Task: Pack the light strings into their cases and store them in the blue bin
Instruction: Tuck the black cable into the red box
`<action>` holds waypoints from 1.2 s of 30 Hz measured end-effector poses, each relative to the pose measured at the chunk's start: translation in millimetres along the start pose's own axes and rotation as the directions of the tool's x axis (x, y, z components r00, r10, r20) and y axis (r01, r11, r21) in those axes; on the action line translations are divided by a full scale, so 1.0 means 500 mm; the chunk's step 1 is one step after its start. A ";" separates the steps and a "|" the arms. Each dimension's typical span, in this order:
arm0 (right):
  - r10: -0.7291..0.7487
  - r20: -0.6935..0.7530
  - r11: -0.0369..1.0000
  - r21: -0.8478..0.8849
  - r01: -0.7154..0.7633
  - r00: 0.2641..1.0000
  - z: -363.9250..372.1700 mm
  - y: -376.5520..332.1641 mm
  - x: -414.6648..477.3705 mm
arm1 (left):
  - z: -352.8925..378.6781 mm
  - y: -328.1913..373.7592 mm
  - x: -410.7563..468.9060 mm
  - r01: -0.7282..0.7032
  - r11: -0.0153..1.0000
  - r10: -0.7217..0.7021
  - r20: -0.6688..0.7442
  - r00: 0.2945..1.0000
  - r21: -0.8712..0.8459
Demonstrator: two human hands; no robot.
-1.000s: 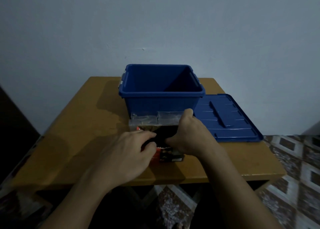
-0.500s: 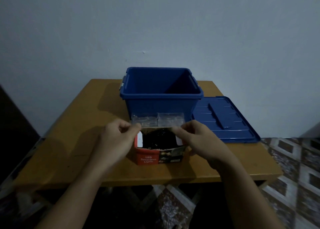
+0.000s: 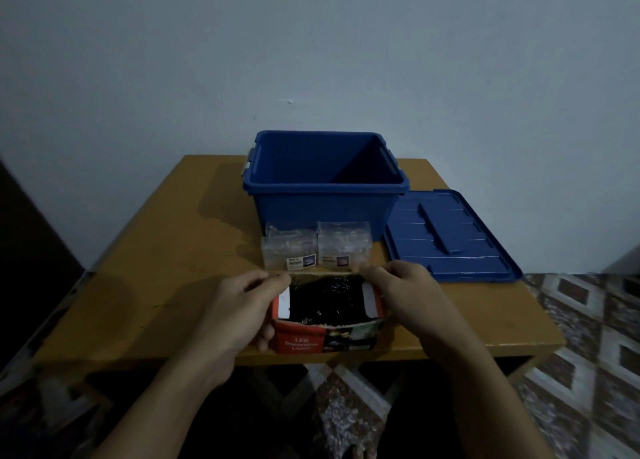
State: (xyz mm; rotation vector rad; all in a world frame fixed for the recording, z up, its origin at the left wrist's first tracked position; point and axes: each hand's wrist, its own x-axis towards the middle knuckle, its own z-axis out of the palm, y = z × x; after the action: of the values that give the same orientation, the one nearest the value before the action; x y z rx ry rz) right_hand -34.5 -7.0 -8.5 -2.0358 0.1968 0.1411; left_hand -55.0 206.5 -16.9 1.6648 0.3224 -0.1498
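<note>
A red cardboard light case (image 3: 304, 340) stands open at the table's front edge, with a dark light string (image 3: 325, 295) bundled inside. My left hand (image 3: 239, 313) pinches the back flap at its left corner. My right hand (image 3: 405, 292) pinches the same flap at the right corner. Two clear plastic cases (image 3: 291, 250) (image 3: 343, 247) lie side by side just behind the red one. The open blue bin (image 3: 322, 202) stands behind them, its inside dark.
The bin's blue lid (image 3: 446, 233) lies flat to the right of the bin, overhanging the wooden table's (image 3: 166, 250) right side. A plain wall rises behind. Patterned floor tiles (image 3: 588, 354) show at the right.
Both hands came out of the red case, where they pressed the dark string down, and moved apart to its back corners. They now pinch the back flap.
</note>
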 end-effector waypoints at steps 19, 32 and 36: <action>-0.173 -0.052 0.949 0.257 0.181 0.984 -0.001 -0.001 -0.010 | 0.010 0.002 0.010 -0.212 0.977 0.213 -0.047 0.976 0.026; -0.301 0.000 0.822 0.508 0.259 0.954 -0.009 0.039 -0.028 | -0.004 -0.014 -0.001 -0.371 0.918 0.385 0.086 0.919 -0.137; -0.350 0.030 0.822 0.489 0.292 0.936 -0.006 0.055 -0.034 | -0.015 -0.040 -0.001 -0.405 0.907 0.420 0.166 0.892 -0.119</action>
State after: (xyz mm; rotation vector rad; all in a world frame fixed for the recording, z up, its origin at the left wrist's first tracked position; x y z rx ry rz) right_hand -56.4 -20.4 -27.9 -1.5288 -0.1797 -0.0025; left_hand -62.2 215.5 -34.7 1.5871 -0.1715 0.0268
